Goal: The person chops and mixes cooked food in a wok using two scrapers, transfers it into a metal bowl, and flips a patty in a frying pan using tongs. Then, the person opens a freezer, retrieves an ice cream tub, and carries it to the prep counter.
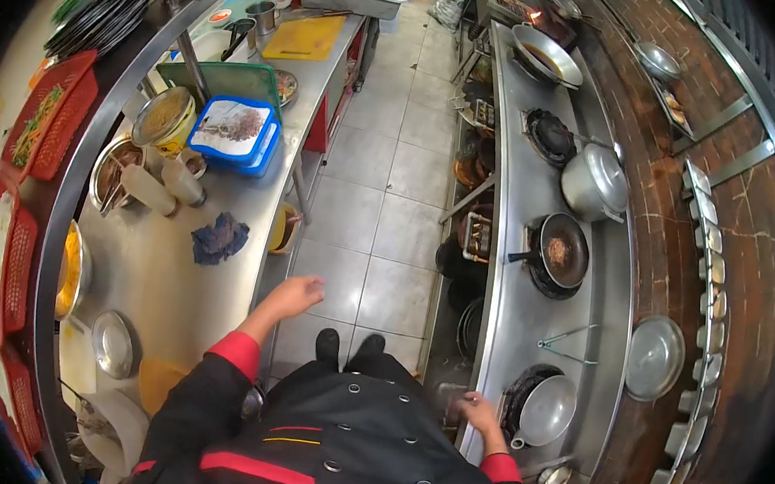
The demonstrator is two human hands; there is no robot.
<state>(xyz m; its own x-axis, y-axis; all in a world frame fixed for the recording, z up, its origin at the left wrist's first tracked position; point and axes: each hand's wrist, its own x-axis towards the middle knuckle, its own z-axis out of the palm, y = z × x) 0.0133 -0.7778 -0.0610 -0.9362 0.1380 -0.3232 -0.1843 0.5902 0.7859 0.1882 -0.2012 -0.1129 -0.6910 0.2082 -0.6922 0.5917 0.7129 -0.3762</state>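
My left hand [294, 297] hangs over the aisle beside the left steel counter, its fingers loosely stretched and nothing in it. A crumpled dark blue cloth [219, 239] lies on that counter, nearest to this hand. At the front edge of the right-hand stove counter is my right hand [481, 414], fingers closed and blurred. A faint, see-through shape shows by its fingertips; what it is I cannot make out. Close by on the right, a grey wok [547, 411] sits on a burner, with metal tongs [569, 344] behind it.
Along the stove counter [507, 338] stand a frying pan [564, 250] with food, a lidded pot [594, 182] and a large wok [548, 54]. The left counter [167, 270] bears squeeze bottles [148, 189], a blue-lidded box [232, 130] and a yellow cutting board [305, 37]. Tiled floor [346, 184] runs between.
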